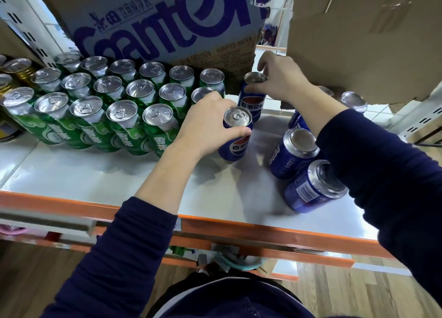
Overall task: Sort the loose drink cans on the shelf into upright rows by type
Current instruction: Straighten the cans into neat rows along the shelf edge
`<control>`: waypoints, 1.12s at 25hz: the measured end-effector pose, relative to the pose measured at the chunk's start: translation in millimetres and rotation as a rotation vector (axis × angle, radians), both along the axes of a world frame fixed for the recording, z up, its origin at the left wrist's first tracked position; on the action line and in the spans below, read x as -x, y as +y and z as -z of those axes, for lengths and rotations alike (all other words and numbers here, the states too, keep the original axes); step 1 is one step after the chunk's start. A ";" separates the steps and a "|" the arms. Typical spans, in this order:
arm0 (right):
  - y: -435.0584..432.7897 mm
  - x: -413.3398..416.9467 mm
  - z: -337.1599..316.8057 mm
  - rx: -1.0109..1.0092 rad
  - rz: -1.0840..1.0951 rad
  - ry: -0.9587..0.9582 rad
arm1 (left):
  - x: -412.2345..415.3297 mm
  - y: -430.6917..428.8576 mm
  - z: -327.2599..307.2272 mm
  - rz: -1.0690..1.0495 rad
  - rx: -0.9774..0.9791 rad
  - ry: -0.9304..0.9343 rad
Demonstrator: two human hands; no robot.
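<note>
Under the left hand (205,123), head view: thumb and fingers are curled round the top rim of the near blue can (235,140), which stands upright on the white shelf (95,178). Just beyond those fingertips, the right hand (279,78) pinches the rim of the far blue can (253,99) from above. It is also upright and sits just behind the near one.

Left of the left fingers: green cans (114,116), upright, in three tidy rows, tabs up. The end of the front row is just beside the left knuckles. Gold cans (16,68) stand further left, partly cut off.

Right of the left thumb, under the right forearm: loose blue cans (294,152), apart from each other. Two show tabless ends, so they look inverted or tipped; I cannot tell which. More tops show behind the sleeve.

Step, as judged: green block looks done and a blue column is being started beside it, two cans at once. Next move calls for seating both cans flush against the green rows, letting go, then reaching right for the loose ones and turning them tab-up.

Writing: blue cans carry the red-white-blue globe and "百事可乐"; one loose can reads "PEPSI" sideways. Green cans have white Chinese characters, not surely legible. Water carton (167,25) beyond the fingers has big purple lettering, partly cropped, plus "PURIFIED WATER" and "饮用纯净水". Plain carton (358,42) above the right hand is unmarked.
</note>
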State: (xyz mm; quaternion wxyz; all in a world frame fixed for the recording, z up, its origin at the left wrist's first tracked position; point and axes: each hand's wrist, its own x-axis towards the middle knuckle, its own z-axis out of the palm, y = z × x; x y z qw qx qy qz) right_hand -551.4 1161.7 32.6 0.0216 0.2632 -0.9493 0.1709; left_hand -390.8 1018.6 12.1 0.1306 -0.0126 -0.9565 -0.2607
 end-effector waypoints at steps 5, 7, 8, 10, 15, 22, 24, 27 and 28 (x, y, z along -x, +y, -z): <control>2.7 0.3 4.0 0.006 -0.002 -0.012 | 1.4 3.9 -5.7 0.009 0.124 -0.079; 3.9 -1.5 4.7 0.023 0.008 -0.003 | -1.6 9.1 -3.6 -0.068 0.108 -0.077; 5.2 -1.9 4.8 0.033 0.021 0.020 | -3.0 11.2 -2.5 -0.112 0.084 -0.064; 8.5 -1.5 5.5 0.032 0.055 0.089 | -5.1 13.1 -1.9 -0.154 0.064 -0.045; 18.2 -2.3 5.0 0.043 0.089 0.086 | -3.7 11.6 -2.8 -0.142 0.077 -0.045; 9.0 -2.4 4.7 0.057 0.030 0.095 | -3.5 13.1 -1.3 -0.162 0.084 -0.053; 7.5 -2.2 5.2 0.036 0.027 0.100 | -3.9 13.3 -1.0 -0.162 0.083 -0.051; 7.8 -4.5 5.1 0.007 0.015 0.062 | -4.5 12.3 -3.2 -0.144 0.091 -0.053; 10.8 -6.6 4.1 0.022 0.007 0.028 | -4.0 12.2 -4.6 -0.118 0.091 -0.058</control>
